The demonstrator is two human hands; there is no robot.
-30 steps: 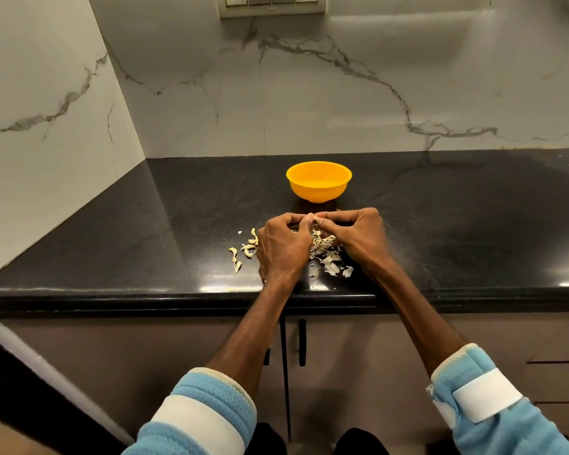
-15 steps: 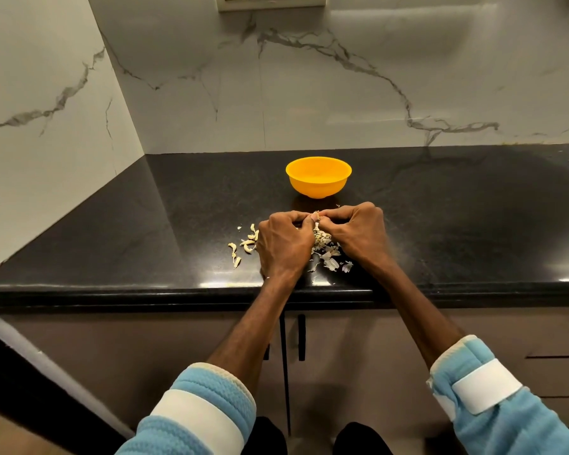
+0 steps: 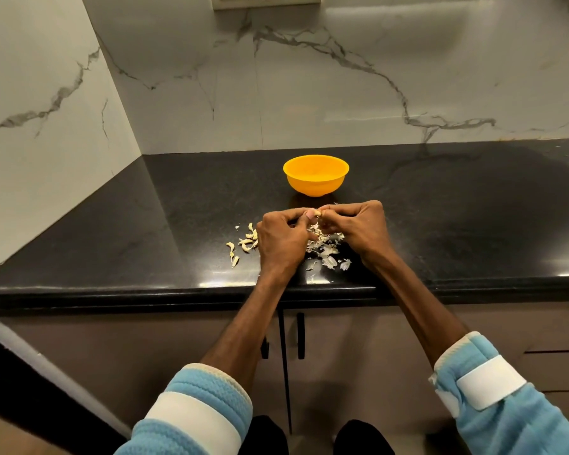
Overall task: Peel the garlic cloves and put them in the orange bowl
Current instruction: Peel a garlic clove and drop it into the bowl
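Note:
An orange bowl [image 3: 315,175] stands on the black counter [image 3: 457,208], just beyond my hands. My left hand [image 3: 281,239] and my right hand [image 3: 363,229] meet fingertip to fingertip and together pinch a small garlic clove [image 3: 317,213], mostly hidden by the fingers. Papery garlic skins [image 3: 326,249] lie in a heap under and between the hands. A few pale garlic cloves [image 3: 247,239] lie on the counter to the left of my left hand. What the bowl holds cannot be seen.
The counter's front edge [image 3: 178,292] runs just below my wrists. Marble walls [image 3: 46,110] close the counter on the left and at the back. Cabinet doors with dark handles [image 3: 300,334] sit under the counter.
Both hands stay pinched together over the skins with only slight finger movement. The view has tilted a little lower.

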